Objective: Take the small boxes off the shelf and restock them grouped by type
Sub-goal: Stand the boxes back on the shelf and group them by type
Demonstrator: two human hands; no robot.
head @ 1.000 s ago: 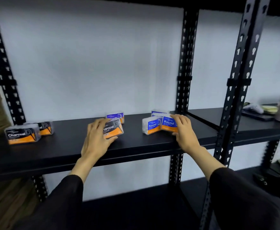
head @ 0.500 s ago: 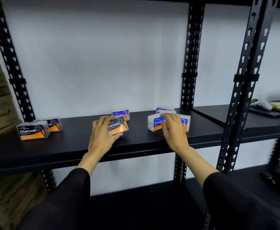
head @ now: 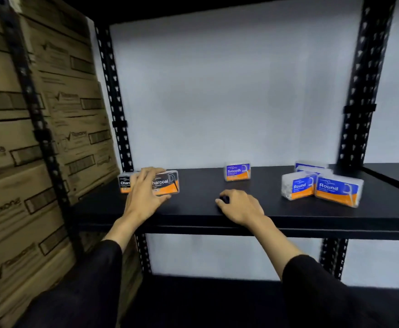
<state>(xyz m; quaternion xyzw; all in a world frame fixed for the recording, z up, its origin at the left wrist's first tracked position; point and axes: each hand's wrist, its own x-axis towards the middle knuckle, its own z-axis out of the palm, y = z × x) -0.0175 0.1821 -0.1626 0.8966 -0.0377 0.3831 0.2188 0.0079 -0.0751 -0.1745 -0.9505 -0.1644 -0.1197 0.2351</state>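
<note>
One Charcoal box (head: 165, 183) upright, label forward

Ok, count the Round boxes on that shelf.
2 read Round: one and another side by side at the shelf's right front. A third blue box sits behind them, label hidden, so it may be Round too.
</note>
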